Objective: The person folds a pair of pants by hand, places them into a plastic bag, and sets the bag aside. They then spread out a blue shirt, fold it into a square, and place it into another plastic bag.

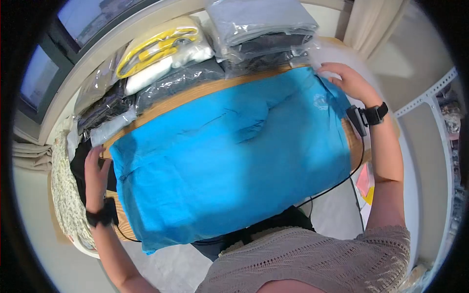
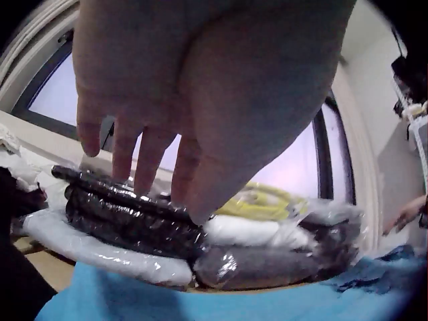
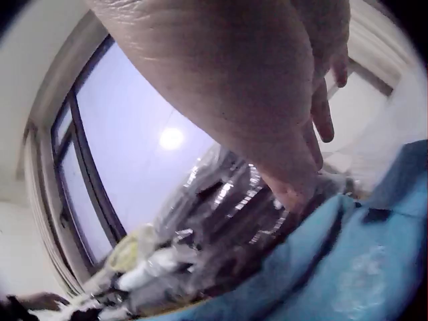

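Note:
A wide blue cloth [image 1: 229, 161], creased across its far half, lies spread over a wooden table. It carries a pale printed mark [image 1: 320, 101] near its far right corner. My left hand [image 1: 97, 176] is raised beside the cloth's left edge, holding nothing; in the left wrist view its fingers point down, spread apart. At the far right corner, my right hand [image 1: 349, 83] hovers with fingers stretched forward and thumb apart. In the right wrist view, the thumb [image 3: 294, 194] of that hand overlaps the cloth's edge, and nothing is gripped between the fingers.
Clear-bagged folded clothes line the table's back: a yellow and white bundle [image 1: 161, 46], a grey stack [image 1: 264, 22] and dark packs [image 1: 181, 78]. Patterned fabric [image 1: 68, 185] and a black item [image 1: 80, 161] lie at left. A cable [image 1: 337, 184] hangs from the right wrist camera.

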### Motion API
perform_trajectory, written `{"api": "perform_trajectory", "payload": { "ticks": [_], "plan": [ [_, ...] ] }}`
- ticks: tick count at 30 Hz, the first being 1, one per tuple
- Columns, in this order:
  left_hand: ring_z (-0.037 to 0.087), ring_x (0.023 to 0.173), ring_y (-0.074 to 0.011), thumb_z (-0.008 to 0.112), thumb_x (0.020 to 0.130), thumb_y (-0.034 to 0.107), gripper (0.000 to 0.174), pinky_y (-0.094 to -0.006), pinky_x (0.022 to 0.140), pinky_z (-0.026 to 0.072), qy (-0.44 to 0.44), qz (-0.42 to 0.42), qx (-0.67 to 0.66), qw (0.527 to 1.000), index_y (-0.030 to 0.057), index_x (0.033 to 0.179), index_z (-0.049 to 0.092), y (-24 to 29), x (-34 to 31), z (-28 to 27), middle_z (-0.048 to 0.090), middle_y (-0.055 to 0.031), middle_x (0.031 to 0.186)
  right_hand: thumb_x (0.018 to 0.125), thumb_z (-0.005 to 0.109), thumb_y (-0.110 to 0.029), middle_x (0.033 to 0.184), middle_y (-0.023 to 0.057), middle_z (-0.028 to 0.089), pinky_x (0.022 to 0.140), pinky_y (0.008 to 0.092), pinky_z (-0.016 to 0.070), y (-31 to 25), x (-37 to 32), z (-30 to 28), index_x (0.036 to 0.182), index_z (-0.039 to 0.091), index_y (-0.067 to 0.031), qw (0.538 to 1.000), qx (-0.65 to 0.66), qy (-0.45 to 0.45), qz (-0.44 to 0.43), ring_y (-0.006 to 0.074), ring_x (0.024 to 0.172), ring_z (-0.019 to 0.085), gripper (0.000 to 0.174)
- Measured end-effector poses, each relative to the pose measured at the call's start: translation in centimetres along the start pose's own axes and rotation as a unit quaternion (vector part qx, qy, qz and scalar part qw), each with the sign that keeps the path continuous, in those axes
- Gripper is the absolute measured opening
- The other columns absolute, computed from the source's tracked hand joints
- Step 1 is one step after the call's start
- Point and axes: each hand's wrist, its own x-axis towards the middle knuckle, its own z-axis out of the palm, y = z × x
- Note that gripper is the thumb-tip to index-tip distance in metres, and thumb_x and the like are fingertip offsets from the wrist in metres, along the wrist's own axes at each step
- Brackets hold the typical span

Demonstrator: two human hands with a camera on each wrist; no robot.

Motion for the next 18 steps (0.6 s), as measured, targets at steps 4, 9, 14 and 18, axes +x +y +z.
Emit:
{"api": "perform_trajectory", "payload": {
  "ticks": [4,9,14,18],
  "plan": [
    [0.049,0.115,-0.0311,0.061,0.078,0.000,0.031,-0.0373,0.098,0.0374,-0.033,-0.010,-0.007,0.999,0.0017,0.109,0.054,2.5,-5.2,-2.9,0.053,-0.0154,0.121,0.085,0.061,-0.016,0.137,0.0160,0.043,0.107,0.0373,0.0294,2.3,-4.8,2.7,0.120,0.057,-0.0135,0.965,-0.232,-0.077,0.093,0.0354,0.129,0.035,0.035],
    [0.047,0.119,-0.0307,0.058,0.083,0.001,0.028,-0.0376,0.099,0.0363,-0.009,-0.057,-0.020,0.998,0.0016,0.111,0.053,4.5,-11.4,-4.5,0.050,-0.0153,0.127,0.085,0.060,-0.017,0.132,0.0175,0.048,0.102,0.0378,0.0353,0.6,-8.6,2.5,0.120,0.057,-0.0120,0.993,-0.080,0.055,0.069,0.0347,0.122,0.044,0.035],
    [0.050,0.115,-0.0239,0.056,0.085,0.000,0.031,-0.0345,0.098,0.0361,0.039,-0.194,-0.066,0.978,-0.0011,0.116,0.053,4.8,-20.8,-4.5,0.055,-0.0141,0.122,0.087,0.056,-0.017,0.077,0.0170,0.063,0.067,0.0331,0.0461,-4.0,-17.5,4.0,0.092,0.062,0.0023,0.969,-0.051,0.190,0.153,0.0241,0.071,0.061,0.020],
    [0.054,0.106,-0.0210,0.053,0.090,0.009,0.027,-0.0327,0.094,0.0394,0.043,-0.324,-0.119,0.937,-0.0035,0.114,0.056,4.9,-27.9,-1.1,0.061,-0.0122,0.111,0.086,0.058,-0.018,0.062,0.0035,0.055,0.058,0.0273,0.0397,-6.5,-24.4,8.2,0.070,0.058,0.0049,0.930,0.077,0.111,0.342,0.0090,0.062,0.050,0.027]
  ]
}}
